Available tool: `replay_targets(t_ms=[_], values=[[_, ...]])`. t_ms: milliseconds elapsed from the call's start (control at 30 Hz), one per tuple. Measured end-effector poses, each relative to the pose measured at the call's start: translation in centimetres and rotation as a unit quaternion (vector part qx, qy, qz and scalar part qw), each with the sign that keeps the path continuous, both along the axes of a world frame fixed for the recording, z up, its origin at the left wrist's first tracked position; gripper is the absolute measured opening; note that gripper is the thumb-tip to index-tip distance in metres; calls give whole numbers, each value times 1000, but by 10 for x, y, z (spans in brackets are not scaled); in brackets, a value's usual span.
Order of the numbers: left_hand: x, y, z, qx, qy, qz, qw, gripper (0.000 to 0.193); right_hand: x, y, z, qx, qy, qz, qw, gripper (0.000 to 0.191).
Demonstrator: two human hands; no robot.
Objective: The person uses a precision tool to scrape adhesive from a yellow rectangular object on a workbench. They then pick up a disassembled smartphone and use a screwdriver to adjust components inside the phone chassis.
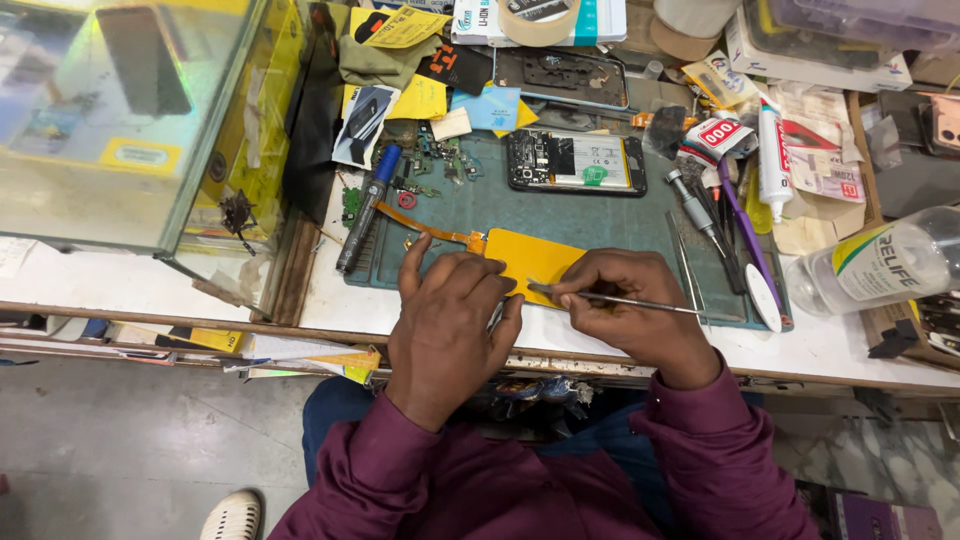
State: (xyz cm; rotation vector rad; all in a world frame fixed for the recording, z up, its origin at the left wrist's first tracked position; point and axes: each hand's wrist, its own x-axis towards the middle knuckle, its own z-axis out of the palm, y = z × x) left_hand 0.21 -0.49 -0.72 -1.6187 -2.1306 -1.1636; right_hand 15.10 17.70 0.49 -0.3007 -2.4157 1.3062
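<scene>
Both hands are working at the front edge of the green mat (600, 215) on the bench (850, 350). The left hand (447, 310) is lying palm-down with fingers curled, pressing on the near corner of a flat yellow-orange part (530, 258); its fingers are covering that corner, so whether it is pinching the part or only holding it flat is hard to tell. Something thin and metallic is peeking out under its fingertips, too hidden to name. The right hand (632, 305) is pinching a slim metal tool (620, 298) between thumb and fingers, its tip touching the yellow part's near edge and its shaft running out to the right. An orange ribbon cable (425, 226) is trailing from the part toward the upper left. Just behind, an opened phone (575, 162) is lying face-down with its insides showing. Screwdrivers and tweezers (700, 225) are resting to the right, beside a purple-handled brush (745, 235) and a clear bottle (880, 265), which is being cut off by the picture's edge. At left, a glass case (130, 120) is blurring its contents with reflections.
</scene>
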Motion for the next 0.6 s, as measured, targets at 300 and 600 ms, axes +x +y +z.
replay_targets(t_ms=[300,600], values=[[0,-1,0,-4,4,4,1000,13,-3,0,4,0,-1,13,1000,8],[-1,-1,0,-3,5,6,1000,14,-4,-1,4,-7,-24,0,1000,8]])
